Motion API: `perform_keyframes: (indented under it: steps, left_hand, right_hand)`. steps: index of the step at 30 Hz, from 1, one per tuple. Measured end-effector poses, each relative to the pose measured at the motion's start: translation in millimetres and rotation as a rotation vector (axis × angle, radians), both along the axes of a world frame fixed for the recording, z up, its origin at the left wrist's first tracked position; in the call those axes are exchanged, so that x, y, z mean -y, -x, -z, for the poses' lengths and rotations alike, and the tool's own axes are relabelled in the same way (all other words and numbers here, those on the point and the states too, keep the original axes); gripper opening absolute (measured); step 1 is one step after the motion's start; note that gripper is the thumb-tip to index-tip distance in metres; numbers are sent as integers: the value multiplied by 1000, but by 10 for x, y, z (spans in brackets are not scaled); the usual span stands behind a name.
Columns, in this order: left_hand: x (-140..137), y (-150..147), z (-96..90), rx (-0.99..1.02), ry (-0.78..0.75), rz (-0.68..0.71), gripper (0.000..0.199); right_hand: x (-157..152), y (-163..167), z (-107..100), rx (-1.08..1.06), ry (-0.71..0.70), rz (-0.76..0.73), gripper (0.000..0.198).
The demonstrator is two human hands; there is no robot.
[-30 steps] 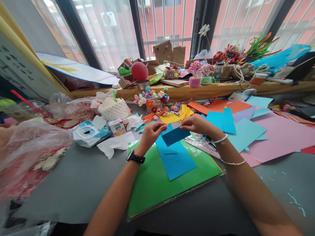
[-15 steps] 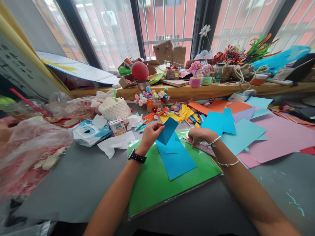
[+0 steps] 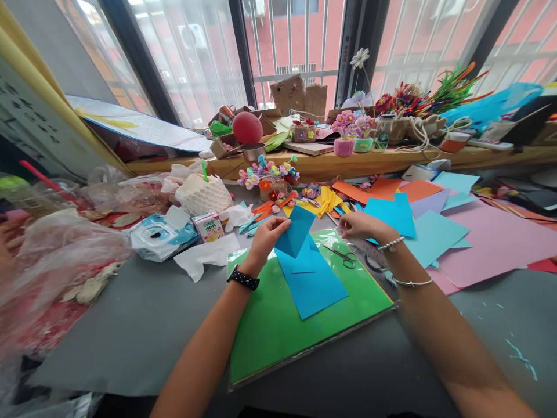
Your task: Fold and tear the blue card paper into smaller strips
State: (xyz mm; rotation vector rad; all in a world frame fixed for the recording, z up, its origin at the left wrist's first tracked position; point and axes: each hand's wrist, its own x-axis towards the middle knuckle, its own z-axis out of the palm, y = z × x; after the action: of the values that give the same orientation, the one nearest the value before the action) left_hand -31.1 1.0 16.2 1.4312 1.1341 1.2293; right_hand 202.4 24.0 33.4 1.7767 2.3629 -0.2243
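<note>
My left hand [image 3: 268,237] pinches a folded piece of blue paper [image 3: 296,229] by its upper left edge, raised above the mat. Under it, a larger blue sheet [image 3: 315,288] lies on the green, plastic-covered board [image 3: 265,334], with a smaller blue piece partly on top. At the board's far right corner my right hand [image 3: 364,226] is closed, fingertips down, on a pale pinkish ruler [image 3: 364,248] that is blurred and mostly hidden by the hand and wrist. Small scissors [image 3: 344,256] lie on the board just below that hand.
Blue sheets [image 3: 394,213], light teal paper [image 3: 441,235] and a large pink sheet [image 3: 509,244] spread to the right. On the left are a wet-wipes pack [image 3: 161,235], a small carton [image 3: 209,226] and plastic bags [image 3: 65,249]. Craft flowers [image 3: 272,180] stand behind.
My right hand has moved up and slightly right with the ruler, uncovering the scissors on the board. My left hand holds the folded blue paper almost where it was.
</note>
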Motion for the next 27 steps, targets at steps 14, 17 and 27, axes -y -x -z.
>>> perform_keyframes:
  steps: [14, 17, 27]
  left_hand:
    - [5, 3, -21, 67, -36, -13, 23]
    - [10, -8, -32, 75, -38, -32, 24]
    - [14, -17, -21, 110, 15, -10, 32]
  right_hand:
    - [287, 426, -58, 247, 205, 3, 33]
    - [249, 427, -43, 249, 187, 13, 37]
    - [32, 239, 96, 89, 80, -34, 30]
